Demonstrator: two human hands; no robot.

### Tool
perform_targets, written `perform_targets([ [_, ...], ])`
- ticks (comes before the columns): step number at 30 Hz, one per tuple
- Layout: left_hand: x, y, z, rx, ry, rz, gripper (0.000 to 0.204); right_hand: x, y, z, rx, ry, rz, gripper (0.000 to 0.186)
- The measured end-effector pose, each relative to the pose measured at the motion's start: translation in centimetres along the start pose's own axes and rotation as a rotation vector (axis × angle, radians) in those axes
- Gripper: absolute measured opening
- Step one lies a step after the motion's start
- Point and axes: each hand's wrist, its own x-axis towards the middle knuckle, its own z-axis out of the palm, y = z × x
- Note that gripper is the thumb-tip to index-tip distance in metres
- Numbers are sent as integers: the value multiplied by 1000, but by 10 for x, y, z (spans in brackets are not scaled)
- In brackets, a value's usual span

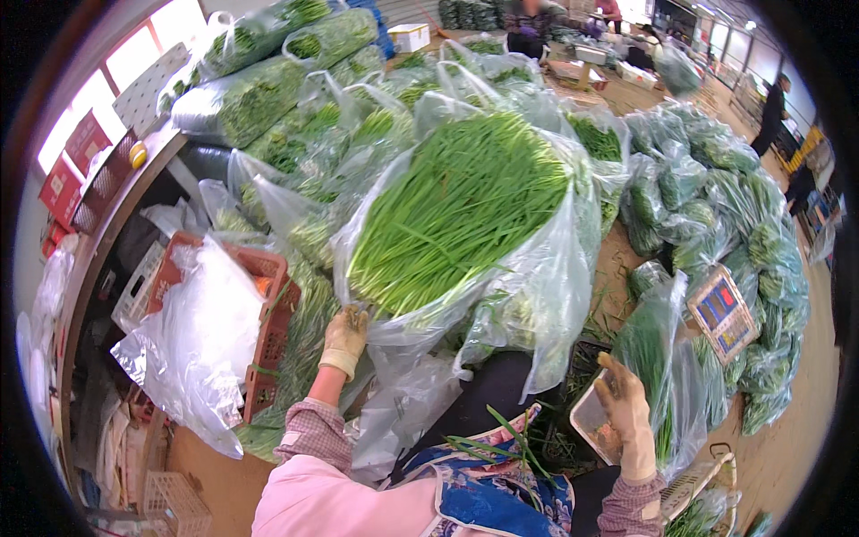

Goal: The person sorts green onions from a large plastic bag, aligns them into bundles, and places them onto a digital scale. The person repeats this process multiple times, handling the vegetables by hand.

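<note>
A large clear plastic bag [582, 224] lies open at the centre, full of long green leafy stalks [456, 206]. My left hand [344, 340], in a soiled pale glove, has its fingers closed on the bag's near-left edge. My right hand [624, 412], also gloved, is raised at lower right with fingers bent and apart, holding nothing visible. It is over a clear tray-like object [591, 425], beside an upright bag of greens [662, 349]. A scale display [720, 311] stands further right. Loose leaves [483, 447] lie on my apron and lap.
Bagged greens [237, 103] pile up behind and to the right [761, 277]. At left are a red-brown crate with plastic sheeting [273, 385] and a long shelf edge [107, 215]. A white basket [707, 474] sits lower right. Several people [769, 116] are in the background.
</note>
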Motion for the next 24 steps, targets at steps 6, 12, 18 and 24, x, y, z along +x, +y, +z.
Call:
perform_targets([
  [6, 29, 25, -32, -84, 388, 393, 42, 22, -63, 38, 93, -177, -223, 42],
  [12, 120, 38, -33, 72, -32, 79, 87, 33, -56, 58, -14, -197, -308, 42],
  [18, 167, 5, -25, -23, -266, -211, 106, 20, -56, 48, -8, -192, -187, 43],
  [24, 180, 11, -30, -24, -349, -254, 101, 19, -57, 58, 134, -216, -143, 39],
])
